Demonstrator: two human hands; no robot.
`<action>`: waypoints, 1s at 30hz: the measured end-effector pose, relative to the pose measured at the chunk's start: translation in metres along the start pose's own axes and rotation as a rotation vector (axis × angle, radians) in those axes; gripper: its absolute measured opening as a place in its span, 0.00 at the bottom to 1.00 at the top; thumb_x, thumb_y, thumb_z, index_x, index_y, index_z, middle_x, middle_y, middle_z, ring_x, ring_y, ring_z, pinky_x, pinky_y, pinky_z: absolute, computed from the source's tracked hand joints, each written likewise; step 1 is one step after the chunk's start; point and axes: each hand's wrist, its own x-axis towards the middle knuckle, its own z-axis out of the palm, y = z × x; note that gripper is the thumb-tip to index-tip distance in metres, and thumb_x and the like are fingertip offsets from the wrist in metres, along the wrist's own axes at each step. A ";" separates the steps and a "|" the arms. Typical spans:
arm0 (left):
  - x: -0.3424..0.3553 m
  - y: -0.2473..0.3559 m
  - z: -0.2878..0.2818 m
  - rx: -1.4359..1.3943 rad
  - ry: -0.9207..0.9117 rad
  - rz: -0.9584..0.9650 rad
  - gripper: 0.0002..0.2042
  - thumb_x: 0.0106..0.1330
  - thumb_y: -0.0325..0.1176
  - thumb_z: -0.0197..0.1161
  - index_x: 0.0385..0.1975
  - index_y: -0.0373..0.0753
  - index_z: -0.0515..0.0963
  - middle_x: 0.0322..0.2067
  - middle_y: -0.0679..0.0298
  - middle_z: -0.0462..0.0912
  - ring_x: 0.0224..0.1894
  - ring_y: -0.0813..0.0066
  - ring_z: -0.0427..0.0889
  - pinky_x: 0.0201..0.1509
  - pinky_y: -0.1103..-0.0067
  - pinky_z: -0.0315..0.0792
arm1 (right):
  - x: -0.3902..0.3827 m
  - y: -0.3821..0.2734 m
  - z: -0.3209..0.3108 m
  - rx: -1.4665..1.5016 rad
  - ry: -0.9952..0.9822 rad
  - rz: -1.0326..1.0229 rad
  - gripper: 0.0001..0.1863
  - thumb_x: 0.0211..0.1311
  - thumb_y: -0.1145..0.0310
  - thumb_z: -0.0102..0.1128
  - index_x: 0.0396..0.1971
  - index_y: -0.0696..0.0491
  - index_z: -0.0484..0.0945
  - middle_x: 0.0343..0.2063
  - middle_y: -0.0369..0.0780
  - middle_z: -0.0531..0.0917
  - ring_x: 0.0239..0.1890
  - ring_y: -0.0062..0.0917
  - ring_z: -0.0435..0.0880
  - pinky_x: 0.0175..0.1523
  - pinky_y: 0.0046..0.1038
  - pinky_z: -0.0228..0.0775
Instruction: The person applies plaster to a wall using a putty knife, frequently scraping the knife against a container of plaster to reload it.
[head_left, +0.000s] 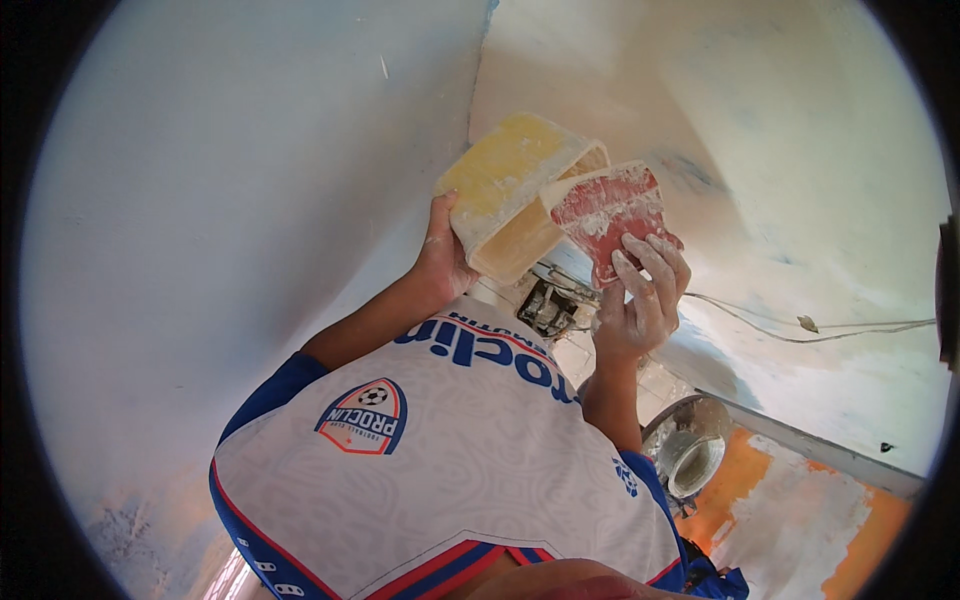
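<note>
Red beneath white smears, the flat spreader (612, 212) is clamped in the grip of the right hand (645, 298), up-left of its fingers, beside the open yellow container (512, 162) clasped by the left hand (445, 258).

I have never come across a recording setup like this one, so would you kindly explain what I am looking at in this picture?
There is no machine here: a person works with a bare left hand and right hand. The single picture comes from a wide fisheye camera on the person's head, looking down, so the white shirt fills the lower middle and edges bend.

The left hand holds a tilted yellow container; the right holds a red scraper smeared with whitish material, close to the container's mouth. Whether the two touch is hard to tell.

Pale walls surround them. Lower right is a round, smeared vessel; what it stands on is unclear.
</note>
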 end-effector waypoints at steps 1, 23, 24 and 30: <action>0.002 0.001 -0.002 0.002 -0.001 -0.003 0.35 0.71 0.62 0.43 0.71 0.46 0.64 0.67 0.58 0.72 0.67 0.57 0.73 0.70 0.58 0.69 | 0.004 -0.001 0.003 0.006 0.001 0.005 0.15 0.43 0.87 0.64 0.32 0.54 0.87 0.41 0.42 0.89 0.50 0.40 0.83 0.58 0.41 0.73; 0.004 -0.001 -0.007 0.040 -0.008 0.031 0.34 0.71 0.58 0.49 0.70 0.42 0.64 0.66 0.58 0.73 0.67 0.60 0.74 0.71 0.63 0.69 | 0.018 0.007 -0.001 -0.055 0.080 0.101 0.14 0.51 0.83 0.69 0.38 0.53 0.88 0.38 0.40 0.88 0.44 0.37 0.84 0.54 0.38 0.76; 0.005 -0.005 -0.007 0.039 0.000 0.033 0.33 0.71 0.58 0.50 0.69 0.42 0.64 0.66 0.58 0.73 0.67 0.60 0.74 0.71 0.63 0.68 | 0.019 0.008 -0.004 -0.077 0.089 0.094 0.15 0.52 0.83 0.69 0.39 0.53 0.88 0.37 0.39 0.88 0.43 0.37 0.84 0.53 0.37 0.76; 0.009 -0.028 -0.003 0.040 0.008 0.053 0.32 0.71 0.55 0.53 0.68 0.42 0.65 0.65 0.58 0.74 0.67 0.62 0.74 0.72 0.64 0.68 | 0.038 0.015 -0.027 -0.159 0.007 0.000 0.15 0.52 0.84 0.70 0.41 0.55 0.87 0.36 0.41 0.88 0.42 0.36 0.82 0.50 0.35 0.75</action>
